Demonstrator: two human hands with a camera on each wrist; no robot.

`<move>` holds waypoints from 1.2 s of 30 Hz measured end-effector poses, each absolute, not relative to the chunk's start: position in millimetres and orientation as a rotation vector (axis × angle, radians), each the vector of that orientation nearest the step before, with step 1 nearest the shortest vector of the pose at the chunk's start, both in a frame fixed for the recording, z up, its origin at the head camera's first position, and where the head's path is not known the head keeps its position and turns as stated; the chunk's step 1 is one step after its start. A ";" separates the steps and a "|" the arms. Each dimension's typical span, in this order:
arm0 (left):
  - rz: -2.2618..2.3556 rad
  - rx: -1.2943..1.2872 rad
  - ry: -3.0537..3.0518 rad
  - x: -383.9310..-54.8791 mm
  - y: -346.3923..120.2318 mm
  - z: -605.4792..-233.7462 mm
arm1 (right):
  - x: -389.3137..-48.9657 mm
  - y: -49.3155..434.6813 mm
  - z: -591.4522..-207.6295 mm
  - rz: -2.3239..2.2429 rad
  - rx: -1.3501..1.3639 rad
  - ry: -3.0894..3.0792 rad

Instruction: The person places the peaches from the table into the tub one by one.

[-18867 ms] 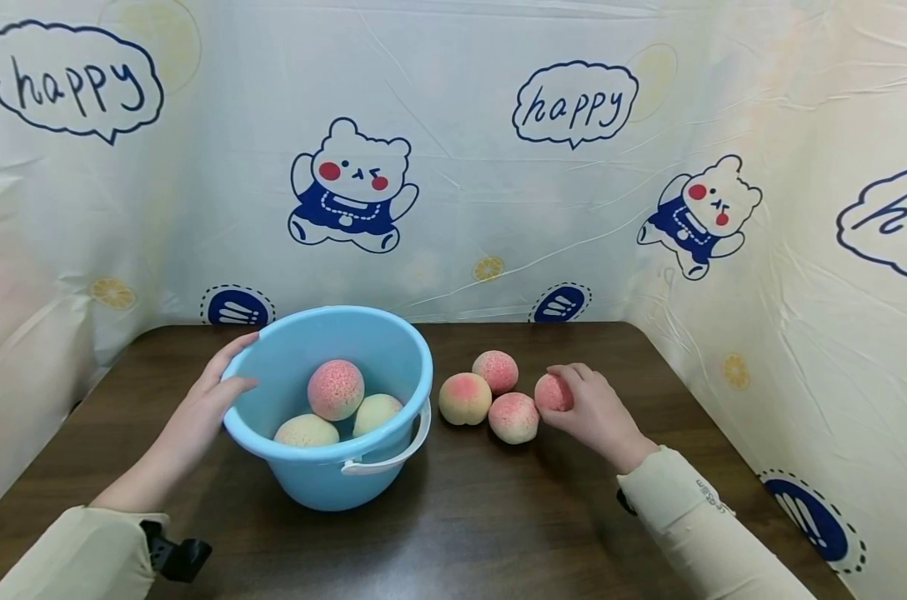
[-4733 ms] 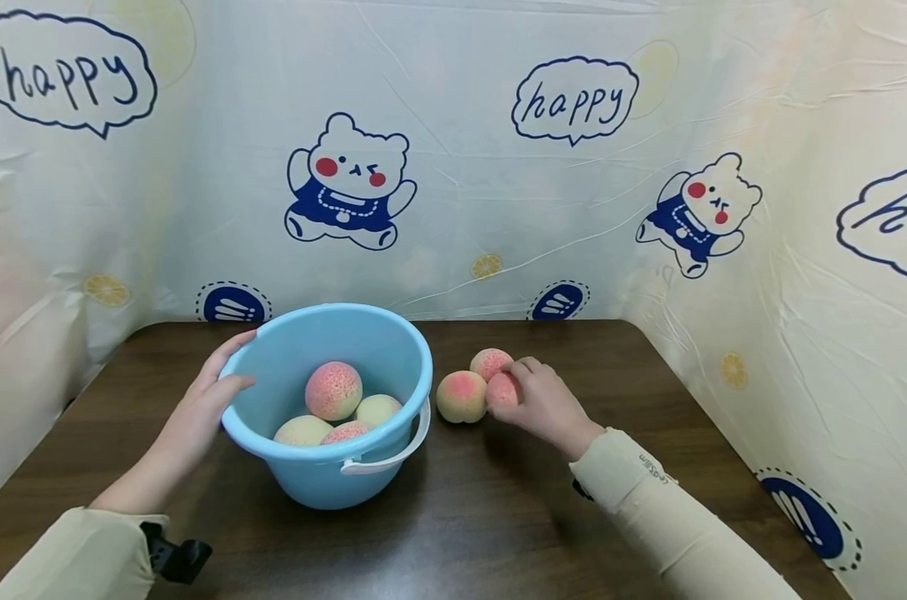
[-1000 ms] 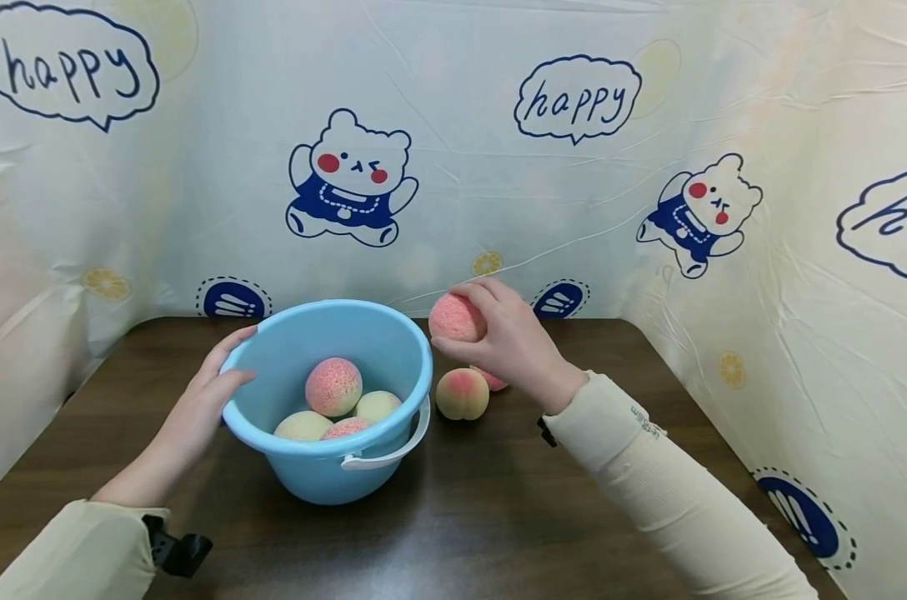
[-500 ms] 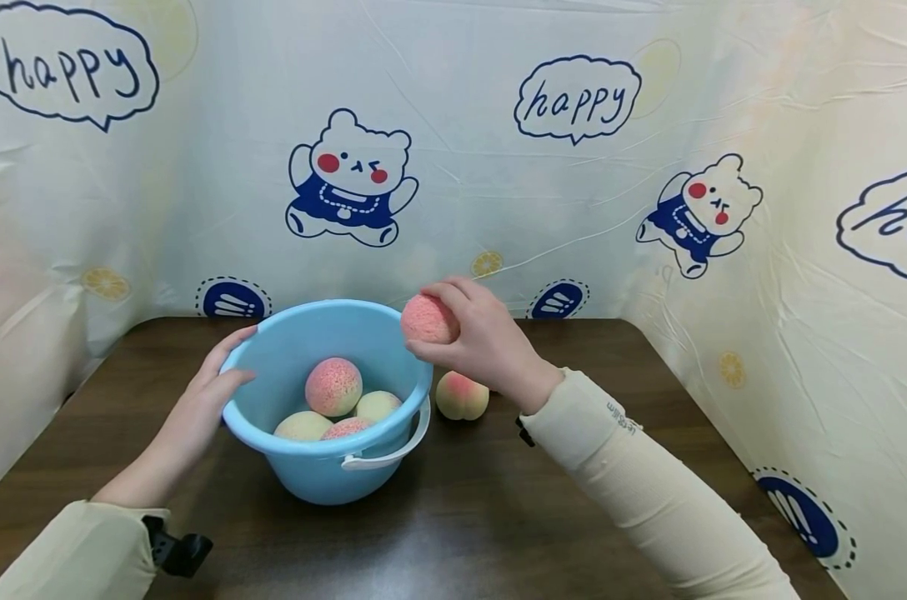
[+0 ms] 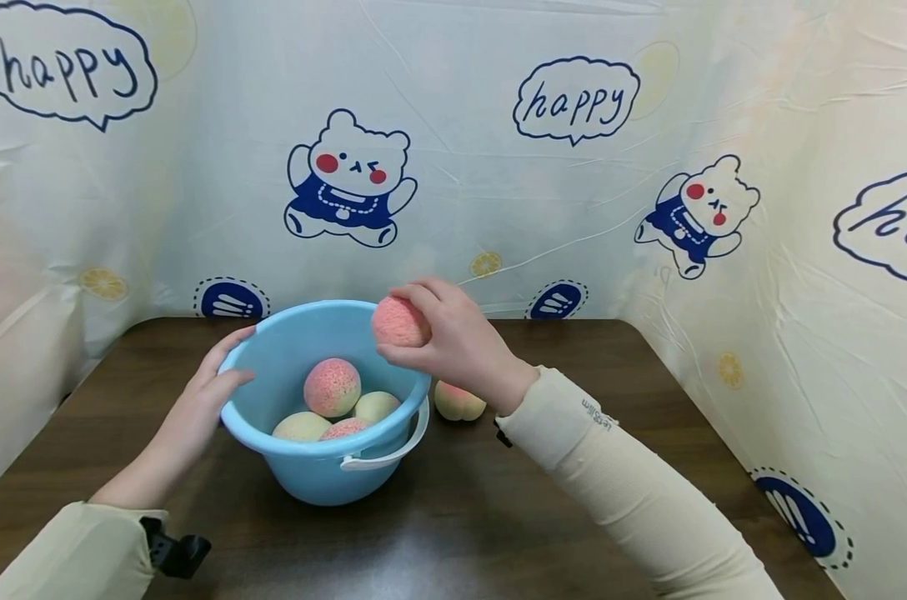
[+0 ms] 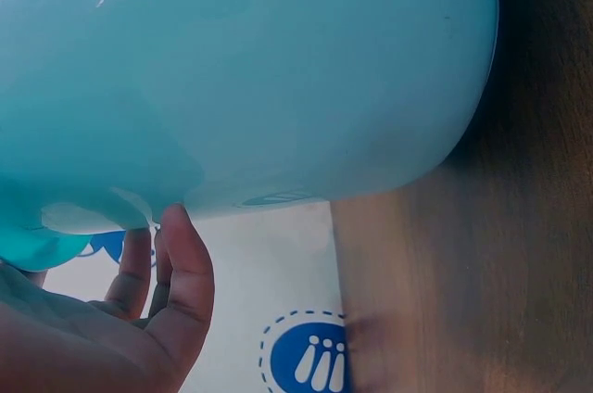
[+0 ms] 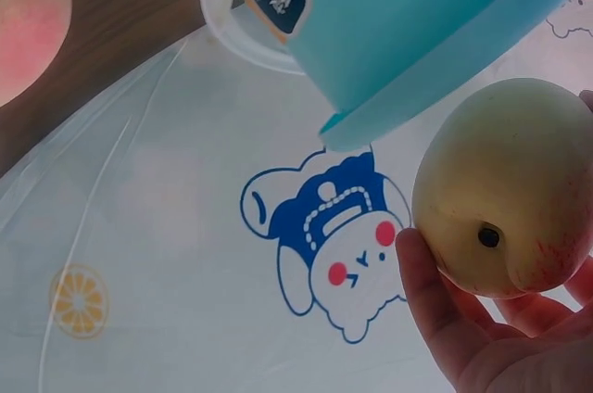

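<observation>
A light blue bucket [image 5: 333, 475] stands on the table, tilted towards me in the head view. My left hand [image 5: 217, 375] holds its left rim, thumb on the inner side and fingers outside; the left wrist view shows those fingers [image 6: 185, 272] against the outer wall. My right hand [image 5: 461, 342] grips a pink peach [image 5: 398, 322] over the bucket's right rim. In the right wrist view this peach [image 7: 510, 189] shows a pale underside with a dark hole. Several peaches lie inside the bucket, among them a pink-speckled peach [image 5: 333, 387] and a pale peach [image 5: 301, 426].
Right of the bucket, a yellow-pink peach [image 5: 459, 402] sits on the dark wooden table [image 5: 558, 500], partly covered by my right hand. The bucket's white handle [image 5: 386, 457] hangs at its front right. A printed curtain [image 5: 468, 167] encloses the back and sides.
Since the earliest frame, another pink-speckled peach has come into the bucket. My right hand has lifted a peach off the table and carried it left to the rim. My left hand stays put.
</observation>
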State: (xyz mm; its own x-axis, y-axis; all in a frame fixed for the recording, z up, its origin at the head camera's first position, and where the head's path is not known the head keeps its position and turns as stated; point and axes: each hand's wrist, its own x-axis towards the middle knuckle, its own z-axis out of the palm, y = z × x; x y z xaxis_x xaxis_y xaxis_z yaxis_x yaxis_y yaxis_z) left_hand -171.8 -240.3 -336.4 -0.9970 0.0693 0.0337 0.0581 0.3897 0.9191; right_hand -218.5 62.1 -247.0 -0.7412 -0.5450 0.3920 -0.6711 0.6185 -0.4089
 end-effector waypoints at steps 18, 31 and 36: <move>1.732 0.128 2.598 -172.0 -239.8 -335.0 | -217.9 34.5 -243.4 0.719 1.087 -2.626; 1.743 0.138 2.589 -172.9 -240.9 -335.9 | -215.0 22.3 -244.4 0.687 1.113 -2.669; 1.744 0.141 2.592 -173.0 -241.0 -336.4 | -214.5 21.6 -245.0 0.666 1.116 -2.686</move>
State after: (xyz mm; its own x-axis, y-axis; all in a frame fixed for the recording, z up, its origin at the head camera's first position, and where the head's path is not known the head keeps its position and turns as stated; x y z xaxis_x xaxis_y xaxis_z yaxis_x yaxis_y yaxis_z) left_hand -173.0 -241.0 -336.4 -0.9958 0.0827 0.0387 0.0670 0.3742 0.9249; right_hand -214.5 21.6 -245.0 -0.7098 -0.6339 0.3074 -0.7040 0.6231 -0.3408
